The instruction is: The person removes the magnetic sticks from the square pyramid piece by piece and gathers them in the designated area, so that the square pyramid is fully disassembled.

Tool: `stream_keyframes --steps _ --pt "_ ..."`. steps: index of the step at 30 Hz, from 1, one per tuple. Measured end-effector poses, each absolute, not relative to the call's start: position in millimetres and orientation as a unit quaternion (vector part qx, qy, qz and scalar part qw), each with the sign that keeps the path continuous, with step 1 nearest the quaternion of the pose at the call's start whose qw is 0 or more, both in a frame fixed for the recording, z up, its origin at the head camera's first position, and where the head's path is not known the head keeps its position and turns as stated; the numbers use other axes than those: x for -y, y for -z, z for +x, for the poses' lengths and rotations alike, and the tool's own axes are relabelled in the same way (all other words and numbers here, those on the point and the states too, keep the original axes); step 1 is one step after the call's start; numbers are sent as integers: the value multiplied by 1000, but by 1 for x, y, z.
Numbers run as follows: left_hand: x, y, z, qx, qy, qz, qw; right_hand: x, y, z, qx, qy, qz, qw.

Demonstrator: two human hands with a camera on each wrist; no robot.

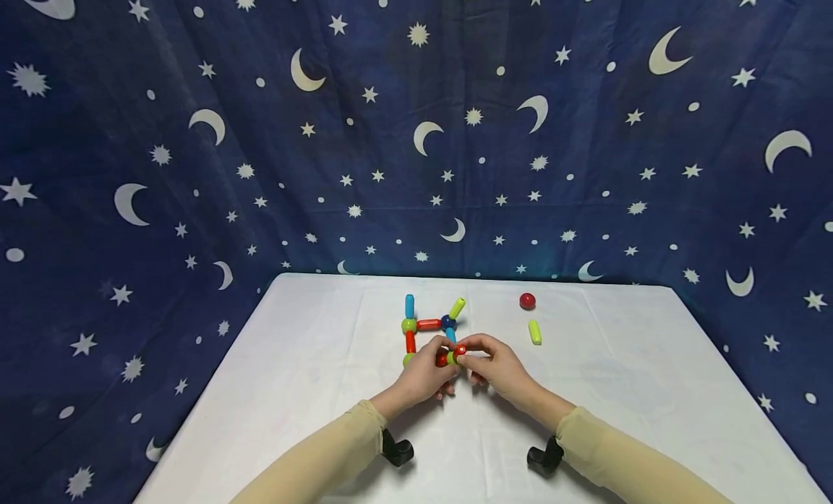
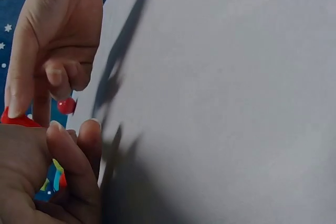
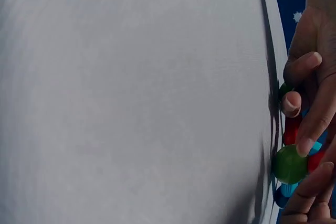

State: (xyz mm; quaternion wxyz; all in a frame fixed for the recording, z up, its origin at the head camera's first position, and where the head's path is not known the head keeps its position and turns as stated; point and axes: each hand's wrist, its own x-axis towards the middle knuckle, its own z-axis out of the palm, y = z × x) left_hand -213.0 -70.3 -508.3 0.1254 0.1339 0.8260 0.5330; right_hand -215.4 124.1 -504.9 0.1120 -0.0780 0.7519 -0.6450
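Observation:
A toy frame of balls and short sticks lies in the middle of the table, with a red stick (image 1: pixel 429 324), a blue stick (image 1: pixel 409 306), a dark blue ball (image 1: pixel 448 322) and a green ball (image 1: pixel 408 326) at its far side. At the near right corner, my left hand (image 1: pixel 426 372) grips the frame by another green ball (image 3: pixel 290 164). My right hand (image 1: pixel 500 368) pinches an upright red stick (image 1: pixel 460 350) at that ball, its hole-marked end facing up. Fingers cover much of this joint. In the left wrist view, the right fingertips hold the red stick (image 2: pixel 21 119) from above.
A loose red ball (image 1: pixel 528 301) and a yellow-green stick (image 1: pixel 535 332) lie right of the frame. Another yellow-green stick (image 1: pixel 458 308) juts from the dark blue ball. White cloth covers the table (image 1: pixel 625 388), and a dark blue curtain (image 1: pixel 364 157) with moons and stars hangs behind.

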Motion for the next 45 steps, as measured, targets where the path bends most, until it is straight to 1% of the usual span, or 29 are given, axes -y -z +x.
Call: stream_keyframes --steps 7,16,45 --pt "67 513 -216 -826 -537 125 122 -128 512 -219 -723 684 -6 99" --pt "65 515 -213 -808 -568 99 123 -129 521 -225 -699 709 33 88" --pt "64 515 -213 -807 -571 85 122 -120 521 -228 -730 677 40 85"
